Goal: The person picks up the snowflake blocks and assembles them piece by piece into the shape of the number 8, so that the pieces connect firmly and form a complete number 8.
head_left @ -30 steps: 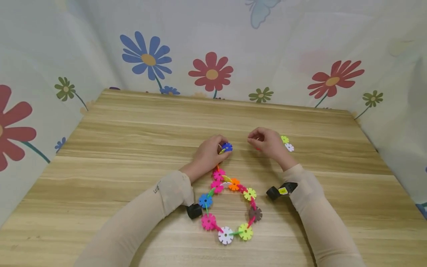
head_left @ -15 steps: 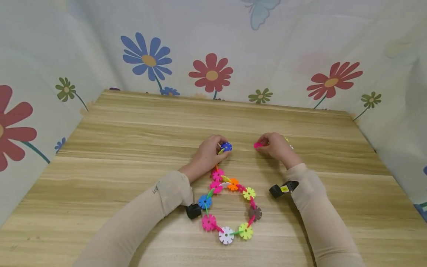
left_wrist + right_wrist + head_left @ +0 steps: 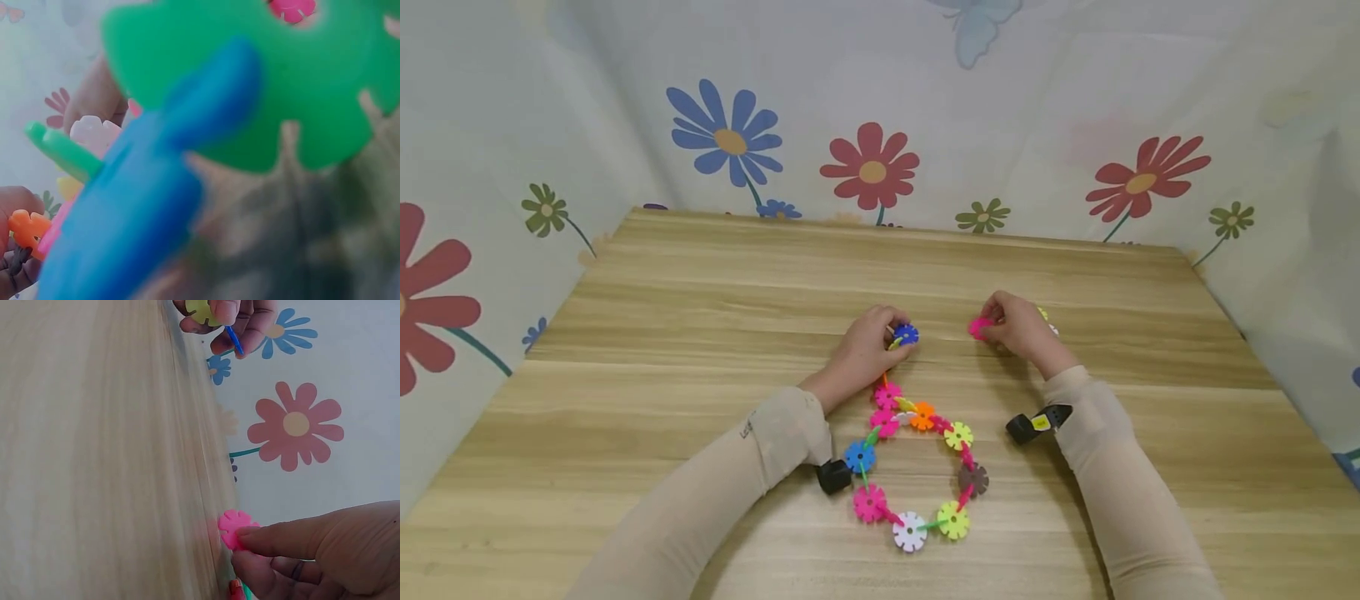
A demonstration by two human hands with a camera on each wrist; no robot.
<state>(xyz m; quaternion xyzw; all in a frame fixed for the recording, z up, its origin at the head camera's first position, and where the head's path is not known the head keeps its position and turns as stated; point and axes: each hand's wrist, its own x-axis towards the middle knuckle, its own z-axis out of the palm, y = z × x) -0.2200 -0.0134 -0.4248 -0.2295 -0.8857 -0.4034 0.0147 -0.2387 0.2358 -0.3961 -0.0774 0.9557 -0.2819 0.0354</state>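
Note:
My left hand (image 3: pixel 865 343) pinches the upper end of a chain of slotted plastic flower discs. A dark blue disc (image 3: pixel 907 334) sticks out past its fingertips, joined to a yellow-green disc (image 3: pixel 200 311) seen in the right wrist view. Below hangs the rest of the chain, which ends in a ring of interlocked discs (image 3: pixel 869 503) on the table. To the right, my right hand (image 3: pixel 1018 329) pinches a loose pink disc (image 3: pixel 235 526) between thumb and fingers, apart from the chain. Close to the left wrist camera, a blurred green disc (image 3: pixel 137 50) and blue disc (image 3: pixel 125 206) fill much of the view.
Behind the right hand, a yellow disc (image 3: pixel 1042 313) and a white disc (image 3: pixel 1055 330) lie mostly hidden. Red and green pieces (image 3: pixel 236 589) show under the right fingers. The wooden table (image 3: pixel 737 283) backs onto a flower-printed cloth (image 3: pixel 1037 108).
My right hand has moved slightly right, and the pink disc now shows in its pinch, largely hidden a second ago. The left hand keeps holding the chain almost still.

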